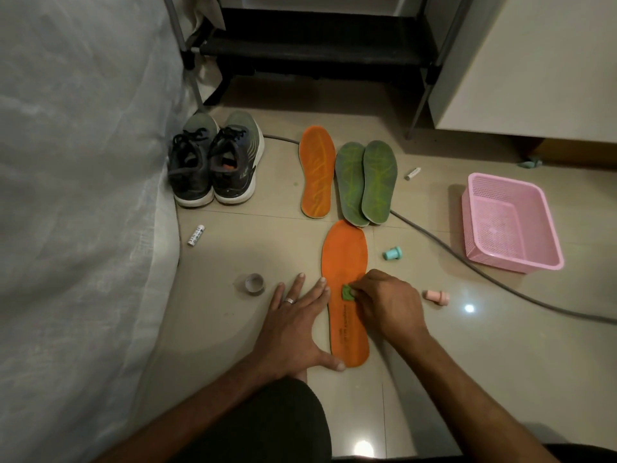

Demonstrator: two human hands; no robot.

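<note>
Our left hand (297, 325) lay flat on the floor (267, 235) with its fingers straight. Its thumb touched the near end of the orange insole (345, 262). That insole lay on the floor right in front of us, between our two hands. Our right hand (387, 305) pinched a small green piece (347, 292) and held it on the middle of the insole. Farther away lay another orange insole (317, 172) and two green insoles (365, 182), side by side. A pair of shoes (213, 165) stood to the left. A pink basket (510, 225) sat on the right.
</note>
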